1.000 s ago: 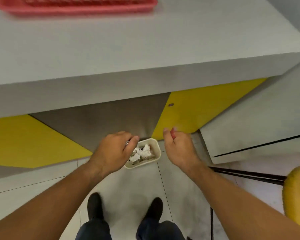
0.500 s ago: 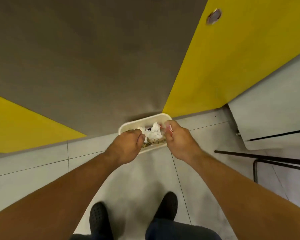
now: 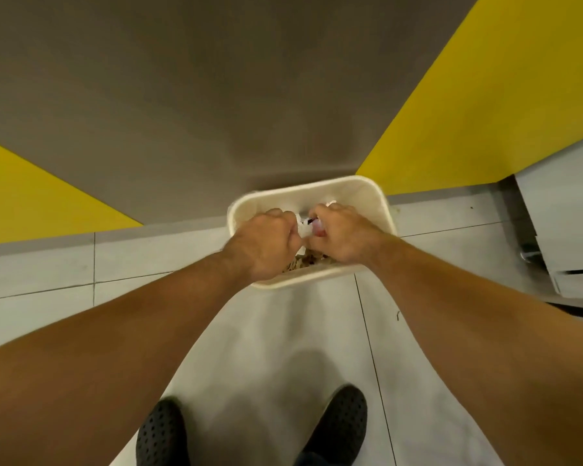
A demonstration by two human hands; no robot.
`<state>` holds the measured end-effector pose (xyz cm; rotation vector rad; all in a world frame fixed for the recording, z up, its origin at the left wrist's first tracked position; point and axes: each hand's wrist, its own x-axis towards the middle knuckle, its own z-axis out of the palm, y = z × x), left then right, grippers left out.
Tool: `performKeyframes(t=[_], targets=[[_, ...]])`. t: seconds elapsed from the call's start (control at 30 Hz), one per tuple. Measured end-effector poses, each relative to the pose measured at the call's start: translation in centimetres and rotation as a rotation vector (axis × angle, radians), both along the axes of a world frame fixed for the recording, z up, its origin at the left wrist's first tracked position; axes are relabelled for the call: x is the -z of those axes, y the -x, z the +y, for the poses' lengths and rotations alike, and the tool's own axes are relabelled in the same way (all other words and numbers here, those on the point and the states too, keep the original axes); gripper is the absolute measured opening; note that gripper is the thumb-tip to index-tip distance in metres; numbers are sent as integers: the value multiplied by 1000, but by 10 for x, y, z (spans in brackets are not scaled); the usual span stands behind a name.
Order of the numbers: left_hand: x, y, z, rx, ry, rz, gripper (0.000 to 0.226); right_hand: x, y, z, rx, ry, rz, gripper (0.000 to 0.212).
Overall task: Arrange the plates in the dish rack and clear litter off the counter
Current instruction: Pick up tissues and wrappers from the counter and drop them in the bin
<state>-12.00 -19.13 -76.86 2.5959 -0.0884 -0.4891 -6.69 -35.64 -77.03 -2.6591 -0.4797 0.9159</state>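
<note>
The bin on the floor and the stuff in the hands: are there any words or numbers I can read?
None can be read.
The cream bin, the yellow panel and the black shoes show no print.
The reddish scrap pinched in the right hand is too hidden and blurred to show any label.

So the litter: a white paper wad (image 3: 304, 231), all crumpled, is pinched between the left hand (image 3: 266, 240) and right hand (image 3: 342, 235) right over the open cream bin (image 3: 360, 193). The right hand's also gripping a small pinkish-red scrap (image 3: 318, 230), can't tell what it is. The bin sits on the floor (image 3: 283, 331) against the cabinet (image 3: 216, 95), with brownish scraps (image 3: 303, 262) inside.
</note>
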Motion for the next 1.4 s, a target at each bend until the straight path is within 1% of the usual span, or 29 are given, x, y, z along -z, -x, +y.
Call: performKeyframes(t=[0.03,0.07,0.13,0.2,0.27,0.3,0.37,0.47,0.63,0.8,0.9,1.0,1.1,1.23,1.3,1.4], targets=[[5,0,0,3,15,-1,23,3,0,-1,-25,12,14,52],[8,-1,0,1,32,6,26,4,0,-3,-35,21,14,63],[13,-4,-1,-3,54,48,35,0,-2,-8,-20,4,-21,73],[13,-7,-3,-2,56,134,44,-8,-4,-15,7,-13,-52,78],[9,-9,-3,-40,87,218,48,-16,-2,-21,52,-69,-53,73],[6,-10,-2,-69,109,224,48,-20,0,-23,78,-107,-65,69],[-3,-10,0,-114,129,151,46,-29,4,-26,127,-152,-104,61],[-27,-5,6,-176,120,-6,40,-49,8,-25,136,-142,-172,52],[-88,11,20,-162,104,-55,36,-108,17,-29,151,-151,-215,40],[-182,35,35,-147,154,-179,33,-196,28,-34,217,-208,-261,33],[-256,50,44,-128,178,-259,34,-262,41,-32,266,-291,-332,29],[-335,59,52,-91,193,-311,35,-333,56,-22,262,-333,-372,29],[-417,61,63,-28,196,-350,37,-408,66,-9,247,-375,-423,32],[-520,58,85,87,142,-427,42,-509,69,9,231,-384,-490,44],[-565,56,96,115,133,-457,46,-555,70,17,201,-387,-524,46],[-623,55,112,128,168,-490,49,-615,72,30,167,-384,-577,47]])
